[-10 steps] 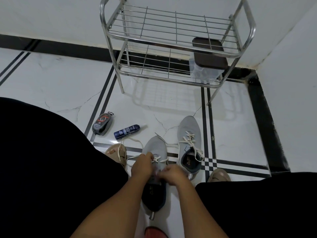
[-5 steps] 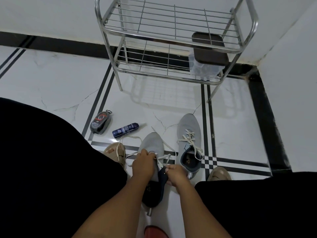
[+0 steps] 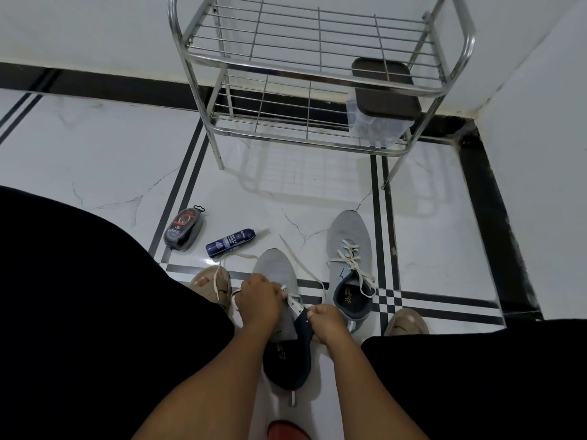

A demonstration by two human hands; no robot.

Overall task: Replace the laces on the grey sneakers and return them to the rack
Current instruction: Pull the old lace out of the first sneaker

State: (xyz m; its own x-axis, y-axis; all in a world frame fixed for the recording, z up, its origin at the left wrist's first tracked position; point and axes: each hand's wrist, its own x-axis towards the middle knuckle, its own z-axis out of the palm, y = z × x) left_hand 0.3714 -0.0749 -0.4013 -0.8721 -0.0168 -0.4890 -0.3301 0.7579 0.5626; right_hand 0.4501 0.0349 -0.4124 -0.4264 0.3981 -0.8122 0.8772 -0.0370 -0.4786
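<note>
Head view: a seated person looks down between dark-clad knees at a white marble-look floor [image 3: 95, 160] with black inlay lines.
Left edge: black fabric of the left leg fills the lower left corner.
Polish sponge [image 3: 183, 229]: oval, dark glossy case, lying on a black floor line left of the shoes.
Spray can [image 3: 230, 242]: small blue cylinder on its side, just beside the sponge, apart from the shoes.
Left foot [image 3: 211, 285]: in a tan sandal, with a loose lace end draped across it.
Left hand [image 3: 259, 301]: fingers curled, pinching the white lace [image 3: 301, 265] at the eyelets of the near sneaker.
Near sneaker [image 3: 274, 271]: grey knit upper, dark navy lining, toe pointing away, on the floor between the knees; lace only partly threaded, loose ends trailing on the floor.
Right hand [image 3: 327, 323]: clenched on the navy collar of the near sneaker, pulling it open.
Far sneaker [image 3: 349, 236]: same grey knit, fully laced in white, standing just right of the first, not touching it.
Rack [image 3: 317, 68]: chrome tube frame, two wire-grid shelves, standing against the white wall; both shelves mostly bare.
Box [image 3: 381, 103]: clear plastic with a dark brown lid, on the lower shelf's right end.
Open room: bare floor between rack legs and sneakers.
Right edge: white wall meets a black border strip.
</note>
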